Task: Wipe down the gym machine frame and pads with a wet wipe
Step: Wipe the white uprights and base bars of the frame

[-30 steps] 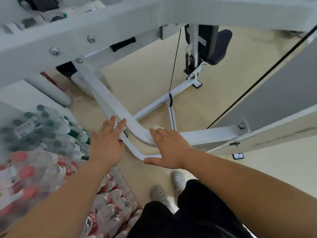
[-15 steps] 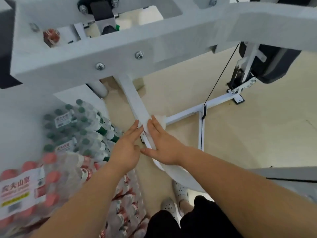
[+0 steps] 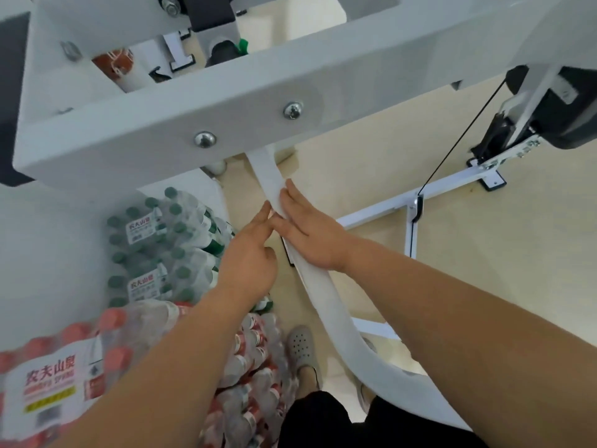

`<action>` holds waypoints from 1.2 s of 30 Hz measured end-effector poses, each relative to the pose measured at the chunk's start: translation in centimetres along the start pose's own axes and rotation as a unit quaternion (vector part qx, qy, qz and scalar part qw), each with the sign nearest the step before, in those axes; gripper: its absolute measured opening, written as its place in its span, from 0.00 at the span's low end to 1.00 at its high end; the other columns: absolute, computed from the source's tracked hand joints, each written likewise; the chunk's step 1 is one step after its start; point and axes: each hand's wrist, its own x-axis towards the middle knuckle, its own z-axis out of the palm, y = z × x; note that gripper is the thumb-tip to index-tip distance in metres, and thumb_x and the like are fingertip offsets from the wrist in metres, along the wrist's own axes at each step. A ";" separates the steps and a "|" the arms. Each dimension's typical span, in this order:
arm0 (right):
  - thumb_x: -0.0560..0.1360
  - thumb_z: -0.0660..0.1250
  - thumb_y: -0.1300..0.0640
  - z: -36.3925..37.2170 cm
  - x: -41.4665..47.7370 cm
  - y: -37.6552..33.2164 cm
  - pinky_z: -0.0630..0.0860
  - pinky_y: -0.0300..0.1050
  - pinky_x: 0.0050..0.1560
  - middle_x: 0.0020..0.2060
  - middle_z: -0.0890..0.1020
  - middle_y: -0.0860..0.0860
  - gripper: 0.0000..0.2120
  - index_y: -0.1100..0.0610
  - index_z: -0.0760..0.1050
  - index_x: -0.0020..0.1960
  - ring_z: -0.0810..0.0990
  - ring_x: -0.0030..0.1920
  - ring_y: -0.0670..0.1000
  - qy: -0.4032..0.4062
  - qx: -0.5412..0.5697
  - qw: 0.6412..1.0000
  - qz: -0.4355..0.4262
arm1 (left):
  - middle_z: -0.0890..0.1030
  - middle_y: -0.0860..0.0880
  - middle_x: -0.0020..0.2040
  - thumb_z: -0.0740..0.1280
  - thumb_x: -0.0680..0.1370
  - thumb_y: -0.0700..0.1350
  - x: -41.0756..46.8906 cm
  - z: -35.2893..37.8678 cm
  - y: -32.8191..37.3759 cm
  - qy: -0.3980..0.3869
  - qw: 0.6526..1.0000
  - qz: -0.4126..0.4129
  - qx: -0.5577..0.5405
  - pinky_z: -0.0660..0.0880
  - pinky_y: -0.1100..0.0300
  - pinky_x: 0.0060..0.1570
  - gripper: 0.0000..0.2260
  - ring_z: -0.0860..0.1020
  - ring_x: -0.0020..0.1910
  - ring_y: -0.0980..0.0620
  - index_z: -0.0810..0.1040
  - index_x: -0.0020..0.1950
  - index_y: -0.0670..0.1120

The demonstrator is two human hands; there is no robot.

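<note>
So the big thing here is the white machine frame (image 3: 258, 101), a fat bolted beam across the whole top of the frame, with a black pad (image 3: 575, 101) tucked in the upper right corner and not touched yet by the look of it. Below that is beige floor (image 3: 484, 286), and shrink-wrapped packs of water bottles (image 3: 155, 247) fill the lower left. The curved bar (image 3: 326, 295) runs from bottom center up to the beam, and that's where the work is. Right hand (image 3: 310, 234) lies flat along it just above center, grip spread with the fingers straight and pressing down. Left hand (image 3: 248, 266) sits right beside it, two fingers out touching the bar's edge and the rest loosely curled, holding nothing. I can't actually see the wet wipe; my guess is it's under the right palm. It'll be limp, light and damp, so it'll bunch up or slide on smooth painted steel. I'd keep it pinned flat under the fingers and fold it over the bar's edges. The bar itself is rigid and won't budge. Versus half a second ago, both hands have slid further up the bar toward the beam, and the white corner of wipe that poked out past the right fingertips is gone from view.
</note>
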 end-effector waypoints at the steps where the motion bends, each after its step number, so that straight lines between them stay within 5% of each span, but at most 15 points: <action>1: 0.85 0.51 0.41 0.3 -1.3 0.4 0.43 0.37 0.77 0.82 0.39 0.48 0.35 0.56 0.41 0.83 0.43 0.81 0.43 -0.005 -0.001 1.000 0.000 | 0.61 0.55 0.80 0.58 0.76 0.30 0.0 0.0 0.0 0.008 1.000 -0.020 -0.021 0.58 0.68 0.69 0.33 0.62 0.76 0.58 0.63 0.79 0.51; 5: 0.85 0.50 0.41 0.9 -3.5 1.1 0.40 0.33 0.75 0.82 0.40 0.48 0.34 0.54 0.40 0.83 0.41 0.80 0.41 -0.024 0.013 1.000 0.012 | 0.58 0.59 0.79 0.56 0.77 0.29 0.3 0.0 0.1 -0.006 0.994 -0.056 -0.099 0.54 0.66 0.74 0.33 0.56 0.74 0.67 0.62 0.80 0.54; 9: 0.86 0.51 0.42 -0.2 1.6 -0.5 0.40 0.33 0.73 0.83 0.43 0.49 0.34 0.56 0.42 0.83 0.42 0.81 0.43 0.004 0.028 0.999 0.022 | 0.65 0.55 0.78 0.56 0.77 0.29 0.8 -0.1 0.3 -0.006 0.995 -0.063 -0.073 0.58 0.68 0.70 0.32 0.62 0.77 0.56 0.65 0.78 0.52; 15: 0.85 0.55 0.44 -1.9 7.6 -1.7 0.44 0.34 0.71 0.83 0.44 0.51 0.35 0.58 0.43 0.83 0.45 0.82 0.46 0.025 0.010 0.999 0.030 | 0.65 0.55 0.78 0.55 0.76 0.28 2.2 -0.7 0.4 -0.009 0.998 -0.044 -0.051 0.55 0.64 0.74 0.33 0.55 0.80 0.54 0.69 0.76 0.53; 22: 0.86 0.54 0.46 -0.4 0.4 -1.0 0.43 0.37 0.77 0.83 0.47 0.51 0.33 0.57 0.44 0.83 0.46 0.82 0.47 0.012 -0.023 0.999 0.035 | 0.65 0.51 0.78 0.57 0.78 0.29 1.7 -1.4 0.6 -0.042 0.997 -0.051 -0.050 0.55 0.65 0.75 0.29 0.60 0.78 0.54 0.69 0.76 0.50; 27: 0.85 0.58 0.47 -0.6 -5.1 -1.8 0.48 0.38 0.76 0.82 0.55 0.53 0.32 0.58 0.49 0.83 0.53 0.81 0.50 0.030 -0.081 0.995 0.040 | 0.66 0.50 0.78 0.57 0.80 0.34 -0.2 -3.5 2.0 -0.067 0.993 -0.071 -0.067 0.70 0.57 0.68 0.30 0.73 0.70 0.47 0.62 0.80 0.54; 29: 0.85 0.58 0.48 -1.1 -5.8 -3.6 0.47 0.35 0.75 0.82 0.54 0.51 0.32 0.57 0.50 0.83 0.53 0.81 0.48 0.076 -0.078 0.994 0.012 | 0.70 0.49 0.75 0.58 0.80 0.35 -1.8 -4.5 2.3 -0.027 0.996 -0.057 -0.068 0.71 0.59 0.63 0.29 0.75 0.66 0.45 0.62 0.80 0.54; 32: 0.85 0.57 0.45 -1.4 -6.4 -7.7 0.47 0.33 0.77 0.82 0.52 0.48 0.33 0.55 0.49 0.83 0.50 0.80 0.41 0.137 -0.092 0.982 -0.088 | 0.71 0.49 0.74 0.60 0.80 0.35 -4.2 -7.2 1.9 0.106 0.994 -0.004 -0.040 0.61 0.64 0.69 0.25 0.68 0.72 0.51 0.68 0.77 0.49; 36: 0.82 0.57 0.44 -1.6 -5.8 -13.7 0.52 0.35 0.78 0.82 0.52 0.52 0.35 0.60 0.51 0.82 0.51 0.81 0.44 0.212 -0.192 0.917 -0.279 | 0.78 0.44 0.60 0.61 0.74 0.37 -6.2 -12.6 1.1 0.325 0.942 0.081 0.021 0.68 0.53 0.64 0.18 0.70 0.60 0.48 0.79 0.62 0.42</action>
